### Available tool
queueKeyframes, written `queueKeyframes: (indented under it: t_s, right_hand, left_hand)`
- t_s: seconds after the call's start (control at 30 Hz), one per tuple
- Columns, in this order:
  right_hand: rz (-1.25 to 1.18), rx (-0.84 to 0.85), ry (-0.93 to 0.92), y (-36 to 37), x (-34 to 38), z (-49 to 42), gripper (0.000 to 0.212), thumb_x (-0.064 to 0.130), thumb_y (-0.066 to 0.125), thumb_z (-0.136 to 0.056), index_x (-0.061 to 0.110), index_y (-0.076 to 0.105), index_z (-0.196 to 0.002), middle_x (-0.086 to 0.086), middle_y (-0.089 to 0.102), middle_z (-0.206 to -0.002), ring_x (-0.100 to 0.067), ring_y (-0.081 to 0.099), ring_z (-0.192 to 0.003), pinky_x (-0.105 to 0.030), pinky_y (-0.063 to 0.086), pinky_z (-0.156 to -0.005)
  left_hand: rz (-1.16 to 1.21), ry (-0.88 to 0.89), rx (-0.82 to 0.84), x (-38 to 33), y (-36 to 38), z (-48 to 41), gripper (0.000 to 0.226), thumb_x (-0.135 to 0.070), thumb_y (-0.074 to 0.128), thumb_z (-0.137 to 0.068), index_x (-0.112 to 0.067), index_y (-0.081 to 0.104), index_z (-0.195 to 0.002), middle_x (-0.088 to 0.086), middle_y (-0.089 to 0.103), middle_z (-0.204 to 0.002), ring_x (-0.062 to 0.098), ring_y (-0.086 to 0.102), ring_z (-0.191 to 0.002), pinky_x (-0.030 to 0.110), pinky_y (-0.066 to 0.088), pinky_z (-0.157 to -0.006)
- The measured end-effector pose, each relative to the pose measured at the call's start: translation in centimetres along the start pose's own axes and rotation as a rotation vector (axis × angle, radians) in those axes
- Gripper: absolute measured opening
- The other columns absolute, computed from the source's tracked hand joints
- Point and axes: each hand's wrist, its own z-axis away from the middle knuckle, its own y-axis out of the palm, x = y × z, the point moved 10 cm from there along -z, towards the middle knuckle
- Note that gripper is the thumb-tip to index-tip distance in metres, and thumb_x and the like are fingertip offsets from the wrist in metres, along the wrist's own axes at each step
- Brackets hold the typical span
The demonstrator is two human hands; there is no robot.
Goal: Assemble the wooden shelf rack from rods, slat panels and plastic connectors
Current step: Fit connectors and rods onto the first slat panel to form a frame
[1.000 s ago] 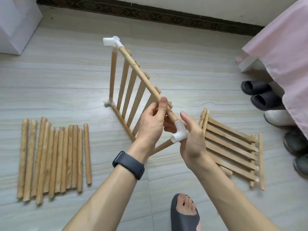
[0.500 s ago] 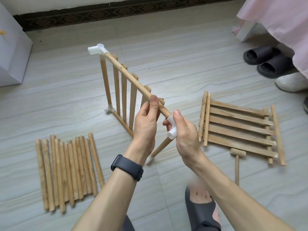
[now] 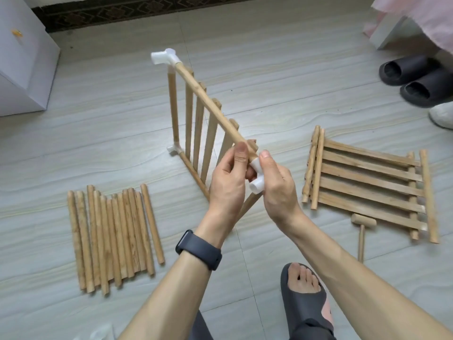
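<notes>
Hands meet at the near top corner of the rack frame, which stands upright on the floor in the middle of the view. The left hand pinches the top rod between thumb and fingers close to its near end. The right hand is curled round a white plastic connector seated on that end, with the thumb pressed on top.

The top rod's long axis runs from the hands up and away to the far left. There it ends in a second connector, whose open socket points left. A post drops from that corner to a third connector on the floor, and a bottom rod runs back from it toward the person. Slats stand vertical between the top and bottom rods.

To the left, loose rods lie side by side and touching, with their long axes pointing away from the person. To the right, a second slat panel lies flat. Its slats run left to right, and rods lie across both ends. A small wooden mallet lies just beside its near edge, handle toward the person. A dark watch sits on the left wrist, and dark slippers rest at the far right.
</notes>
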Motion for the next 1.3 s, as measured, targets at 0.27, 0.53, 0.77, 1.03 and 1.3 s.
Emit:
queueKeyframes:
  t_s: [0.27,0.53,0.77,1.03,1.3]
  right_hand:
    - [-0.492,-0.223,0.634,-6.8,-10.0,-0.3,0.044,0.041,0.04,-0.103,0.02,0.057,-0.068,0.005,0.043,-0.055,-0.015,0.047,-0.053,-0.034,0.051,-0.065]
    - [-0.503,-0.363,0.941,-10.3,-21.1,4.5,0.031,0.021,0.04,-0.107,-0.001,0.061,-0.103,-0.007,0.052,-0.081,-0.027,0.063,-0.083,-0.042,0.06,-0.064]
    - [0.079,-0.281,0.818,-11.4,-21.9,3.2,0.041,0.046,0.046,-0.105,0.008,0.059,-0.107,-0.011,0.062,-0.115,-0.033,0.067,-0.101,-0.053,0.052,-0.094]
    - [1.726,0.691,-0.137,-2.7,-18.5,1.6,0.11,0.083,0.058,-0.072,0.02,0.025,-0.156,-0.003,0.033,-0.155,-0.026,0.025,-0.146,-0.048,0.023,-0.116]
    - [1.964,0.785,-0.198,-3.3,-19.1,-1.0,0.053,0.022,0.053,-0.083,0.013,0.042,-0.135,-0.004,0.05,-0.138,-0.027,0.032,-0.143,-0.04,0.036,-0.103]
  left_hand:
    - [-1.267,0.074,0.299,8.4,-2.2,0.8,0.105,-0.093,0.034,-0.077,-0.029,0.02,-0.159,-0.003,0.033,-0.16,0.017,0.021,-0.15,0.045,0.021,-0.123]
    - [-1.741,-0.05,0.361,15.6,-9.6,3.7,0.087,-0.047,0.056,-0.078,-0.016,0.026,-0.153,0.012,0.046,-0.148,0.029,0.015,-0.153,0.055,0.007,-0.123]
    - [-1.953,-0.153,0.397,17.3,-13.6,4.6,0.075,-0.039,0.059,-0.083,-0.008,0.032,-0.146,0.011,0.055,-0.128,0.032,0.051,-0.117,0.058,0.019,-0.116]
    - [-1.898,-0.129,0.365,18.0,-14.8,4.3,0.087,-0.049,0.065,-0.08,-0.01,0.032,-0.151,0.008,0.056,-0.132,0.03,0.052,-0.116,0.046,0.044,-0.09]
    - [-1.9,-0.135,0.46,17.5,-16.6,4.2,0.081,-0.026,0.059,-0.087,-0.009,0.018,-0.155,0.006,0.046,-0.144,0.025,0.046,-0.129,0.037,0.043,-0.099]
